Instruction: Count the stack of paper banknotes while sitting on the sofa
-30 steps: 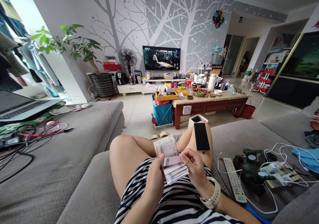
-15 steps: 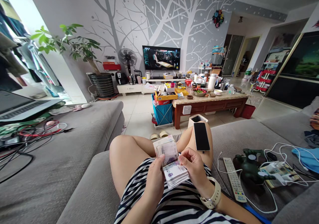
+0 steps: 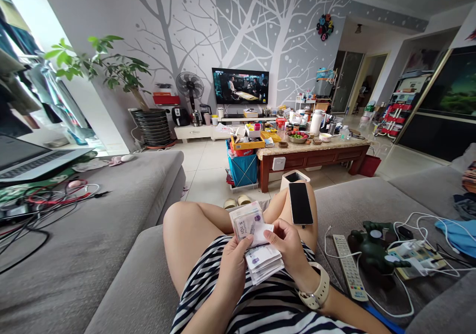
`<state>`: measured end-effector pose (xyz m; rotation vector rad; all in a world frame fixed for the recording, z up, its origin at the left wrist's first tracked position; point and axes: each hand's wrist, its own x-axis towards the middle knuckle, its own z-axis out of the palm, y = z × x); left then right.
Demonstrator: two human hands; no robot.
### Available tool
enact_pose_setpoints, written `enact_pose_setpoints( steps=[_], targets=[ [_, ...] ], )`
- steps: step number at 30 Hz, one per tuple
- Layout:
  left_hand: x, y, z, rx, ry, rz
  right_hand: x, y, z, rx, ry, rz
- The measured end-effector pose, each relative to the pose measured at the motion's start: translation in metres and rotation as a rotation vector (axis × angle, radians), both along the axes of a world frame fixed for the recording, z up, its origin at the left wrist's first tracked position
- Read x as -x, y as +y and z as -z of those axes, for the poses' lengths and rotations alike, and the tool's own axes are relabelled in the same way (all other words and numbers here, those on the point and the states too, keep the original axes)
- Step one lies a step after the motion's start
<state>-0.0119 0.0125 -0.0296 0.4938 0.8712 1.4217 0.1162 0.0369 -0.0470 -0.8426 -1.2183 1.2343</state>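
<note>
A folded stack of banknotes (image 3: 263, 259) is held above my lap, its upper part leaning away from me and its lower part fanned toward me. My left hand (image 3: 235, 262) grips the stack from the left, thumb pressed near the fold. On the other side my right hand (image 3: 288, 247) pinches the edge of one banknote (image 3: 266, 231) between thumb and forefinger; its other fingers are curled. A pale watch (image 3: 316, 287) is on the right wrist. A black-screened phone (image 3: 300, 203) rests on my right thigh, just beyond the right hand.
To the right on the sofa lie a remote control (image 3: 349, 267), a dark green object (image 3: 374, 250) and a power strip (image 3: 418, 258) with white cables. A laptop (image 3: 40, 161) and tangled cords are at left. Ahead stands a cluttered coffee table (image 3: 316, 149).
My right hand has turned a banknote upward against the upper part of the stack, and that part now shows a different face. My left thumb has shifted slightly right.
</note>
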Motion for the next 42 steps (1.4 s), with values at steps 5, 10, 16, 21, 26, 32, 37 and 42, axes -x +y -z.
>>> enact_pose_setpoints(
  steps=[5, 10, 16, 21, 26, 32, 37, 42],
  targets=[
    [-0.001, -0.001, -0.002, 0.016, -0.018, -0.003, -0.001, -0.002, -0.001, -0.015, -0.035, 0.030],
    [-0.001, 0.002, -0.003, -0.007, -0.001, -0.030, -0.002, -0.002, 0.000, -0.040, -0.035, 0.031],
    [0.001, 0.006, 0.001, -0.008, -0.003, -0.057, -0.002, -0.003, 0.001, -0.058, -0.028, 0.029],
    [0.003, 0.009, 0.005, -0.017, 0.004, -0.050, -0.002, -0.004, -0.002, -0.066, 0.005, 0.006],
    [0.005, 0.010, 0.009, -0.013, 0.044, -0.071, -0.001, -0.005, -0.004, -0.080, 0.019, -0.011],
    [0.006, 0.009, 0.010, -0.027, 0.067, -0.041, -0.002, -0.006, -0.004, -0.079, 0.003, -0.003],
    [0.006, 0.008, 0.007, -0.008, 0.074, -0.052, -0.002, -0.006, -0.002, -0.082, -0.016, 0.006],
    [0.005, 0.006, 0.003, 0.002, 0.067, -0.060, -0.003, -0.006, 0.000, -0.088, 0.002, 0.002]
  ],
)
